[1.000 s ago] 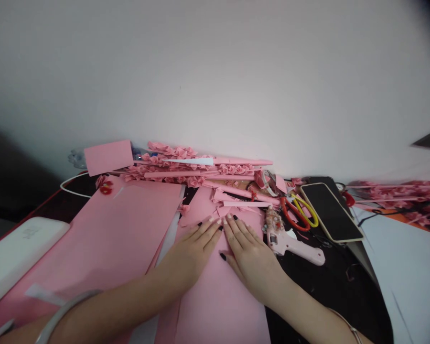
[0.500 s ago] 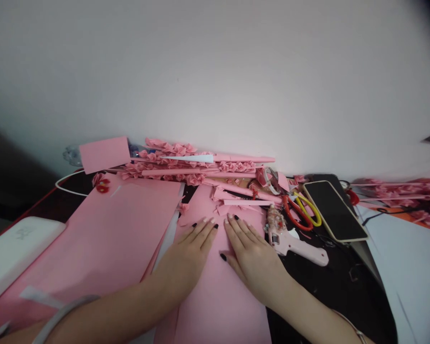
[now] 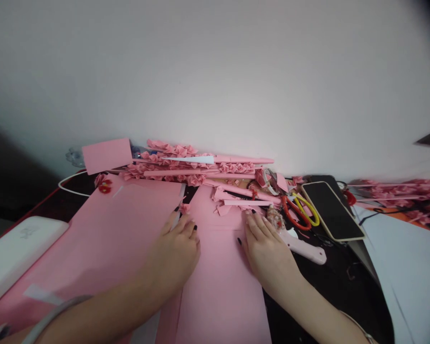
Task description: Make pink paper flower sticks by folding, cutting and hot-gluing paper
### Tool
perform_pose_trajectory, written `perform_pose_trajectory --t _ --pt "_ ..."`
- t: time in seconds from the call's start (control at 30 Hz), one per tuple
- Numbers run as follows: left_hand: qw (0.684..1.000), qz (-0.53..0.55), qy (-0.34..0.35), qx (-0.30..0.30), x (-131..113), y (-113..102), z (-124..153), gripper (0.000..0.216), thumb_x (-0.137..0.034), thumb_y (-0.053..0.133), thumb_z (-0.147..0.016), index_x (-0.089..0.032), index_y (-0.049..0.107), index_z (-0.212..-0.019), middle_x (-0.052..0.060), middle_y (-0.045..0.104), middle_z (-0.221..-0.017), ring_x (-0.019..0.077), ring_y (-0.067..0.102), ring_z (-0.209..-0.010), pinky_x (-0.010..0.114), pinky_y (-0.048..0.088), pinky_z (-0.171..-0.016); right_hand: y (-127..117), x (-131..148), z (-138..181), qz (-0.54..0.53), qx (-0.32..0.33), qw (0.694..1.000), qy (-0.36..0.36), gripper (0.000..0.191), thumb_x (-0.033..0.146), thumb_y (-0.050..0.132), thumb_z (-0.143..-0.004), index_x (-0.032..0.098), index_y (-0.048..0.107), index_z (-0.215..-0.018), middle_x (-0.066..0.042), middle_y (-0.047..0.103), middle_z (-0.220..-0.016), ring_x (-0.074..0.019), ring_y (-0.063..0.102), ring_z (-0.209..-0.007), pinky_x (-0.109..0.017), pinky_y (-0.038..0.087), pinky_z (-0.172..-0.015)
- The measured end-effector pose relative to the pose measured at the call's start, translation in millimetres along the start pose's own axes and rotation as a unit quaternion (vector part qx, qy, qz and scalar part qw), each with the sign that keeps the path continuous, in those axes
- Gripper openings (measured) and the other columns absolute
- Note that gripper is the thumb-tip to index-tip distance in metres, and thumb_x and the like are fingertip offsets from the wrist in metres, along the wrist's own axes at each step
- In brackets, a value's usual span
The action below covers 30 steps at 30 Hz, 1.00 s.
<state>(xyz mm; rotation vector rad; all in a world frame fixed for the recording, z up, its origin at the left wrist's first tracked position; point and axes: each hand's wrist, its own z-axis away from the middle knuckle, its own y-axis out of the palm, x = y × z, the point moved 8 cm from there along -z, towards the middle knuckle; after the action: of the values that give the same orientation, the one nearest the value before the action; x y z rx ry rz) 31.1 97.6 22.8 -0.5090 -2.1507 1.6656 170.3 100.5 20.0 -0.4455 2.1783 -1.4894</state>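
Note:
A pink paper sheet (image 3: 220, 286) lies lengthwise in front of me, with a crease across it near its far end. My left hand (image 3: 179, 248) rests palm down over its left edge, the fingers loosely bent and apart, beside a small pink paper flower (image 3: 185, 208). On the right edge my right hand (image 3: 268, 248) lies flat, its fingers stretched toward the wall and the thumb out to the side. Neither hand holds anything that I can see. Close by my right hand is a pink glue gun (image 3: 304, 248), its nozzle end crusted and partly hidden.
Pink paper flower stems (image 3: 200, 172) are piled along the wall. To the right are red-and-yellow-handled scissors (image 3: 296, 217), a phone (image 3: 331, 210) and white paper (image 3: 408, 267). Another pink sheet (image 3: 129, 229) and a white box-like device (image 3: 25, 253) lie left.
My hands have moved apart from the sheet's middle, the left hand to its left edge and the right hand to its right edge. The left fingers have bent more.

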Motion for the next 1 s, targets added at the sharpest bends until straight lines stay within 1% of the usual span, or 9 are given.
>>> perform_pose_trajectory --t 0.07,0.17,0.3,0.37,0.43,0.6,0.73,0.9,1.0 --pt "0.999 0.012 0.005 -0.043 3 -6 -3 0.034 -0.013 0.038 -0.087 -0.018 0.068 -0.072 0.007 0.071 -0.089 0.0246 0.058 -0.103 0.052 0.029 -0.103 -2 -5 -4 -0.048 -0.004 0.999 0.008 0.027 0.01 0.044 -0.087 0.002 0.068 -0.098 -0.022 0.061 -0.117 -0.0347 0.054 -0.111 -0.047 0.047 -0.091" --pt "0.996 0.053 0.005 -0.073 8 -8 -9 0.034 -0.013 0.038 -0.089 -0.019 0.066 -0.071 0.004 0.069 -0.086 0.0222 0.059 -0.095 0.056 0.024 -0.105 -4 -13 -11 -0.155 -0.009 0.987 0.031 0.022 0.011 0.047 -0.088 0.01 0.069 -0.085 -0.015 0.066 -0.099 -0.0278 0.059 -0.095 -0.042 0.05 -0.083" --pt "0.984 0.17 -0.013 -0.052 17 0 -16 0.027 -0.016 0.042 -0.09 -0.018 0.063 -0.073 0.004 0.065 -0.079 0.0204 0.058 -0.085 0.046 0.039 -0.096 8 -20 -18 -0.249 0.023 0.965 0.081 0.013 0.009 0.052 -0.084 0.012 0.064 -0.08 -0.01 0.063 -0.083 -0.021 0.06 -0.075 -0.033 0.051 -0.068" --pt "0.977 0.207 -0.028 -0.029 21 7 -18 0.024 -0.015 0.043 -0.089 -0.018 0.06 -0.072 0.004 0.063 -0.079 0.0191 0.057 -0.082 0.037 0.047 -0.083 13 -21 -19 -0.256 0.038 0.961 0.096 0.01 0.008 0.054 -0.082 0.013 0.061 -0.076 -0.008 0.061 -0.079 -0.0197 0.059 -0.069 -0.031 0.049 -0.062" --pt "0.973 0.226 -0.04 -0.009 24 11 -20 0.021 -0.016 0.044 -0.088 -0.018 0.056 -0.071 0.003 0.061 -0.08 0.0166 0.058 -0.076 0.031 0.049 -0.074 15 -23 -21 -0.254 0.041 0.961 0.102 0.008 0.007 0.056 -0.08 0.014 0.059 -0.077 -0.006 0.06 -0.077 -0.0192 0.059 -0.068 -0.03 0.048 -0.059" --pt "0.963 0.262 -0.058 0.025 29 19 -22 0.008 -0.019 0.051 -0.085 -0.019 0.055 -0.078 -0.001 0.06 -0.084 0.0133 0.057 -0.071 0.025 0.047 -0.064 13 -24 -23 -0.256 0.046 0.961 0.094 0.014 0.003 0.055 -0.076 0.017 0.056 -0.074 -0.003 0.06 -0.076 -0.0166 0.058 -0.067 -0.026 0.046 -0.057" --pt "0.957 0.285 -0.044 0.028 30 19 -25 0.016 -0.015 0.047 -0.088 -0.021 0.061 -0.091 -0.002 0.063 -0.093 0.0134 0.058 -0.084 0.025 0.047 -0.073 10 -22 -23 -0.25 0.042 0.963 0.088 0.015 0.004 0.05 -0.078 0.018 0.055 -0.073 -0.004 0.06 -0.076 -0.0169 0.057 -0.066 -0.027 0.046 -0.057" --pt "0.961 0.278 -0.007 0.016 27 13 -27 0.027 -0.017 0.043 -0.092 -0.021 0.067 -0.08 0.0 0.065 -0.087 0.0146 0.057 -0.087 0.026 0.045 -0.081 5 -16 -21 -0.207 0.028 0.977 0.044 0.018 0.01 0.045 -0.085 0.018 0.059 -0.077 -0.007 0.06 -0.08 -0.02 0.058 -0.075 -0.031 0.049 -0.066" --pt "0.963 0.27 0.011 0.012 25 9 -27 0.029 -0.017 0.042 -0.094 -0.02 0.068 -0.082 0.0 0.065 -0.088 0.0147 0.057 -0.087 0.027 0.045 -0.083 3 -11 -20 -0.202 0.023 0.979 0.002 0.02 0.01 0.044 -0.088 0.017 0.062 -0.084 -0.008 0.061 -0.082 -0.0211 0.058 -0.081 -0.034 0.05 -0.072"
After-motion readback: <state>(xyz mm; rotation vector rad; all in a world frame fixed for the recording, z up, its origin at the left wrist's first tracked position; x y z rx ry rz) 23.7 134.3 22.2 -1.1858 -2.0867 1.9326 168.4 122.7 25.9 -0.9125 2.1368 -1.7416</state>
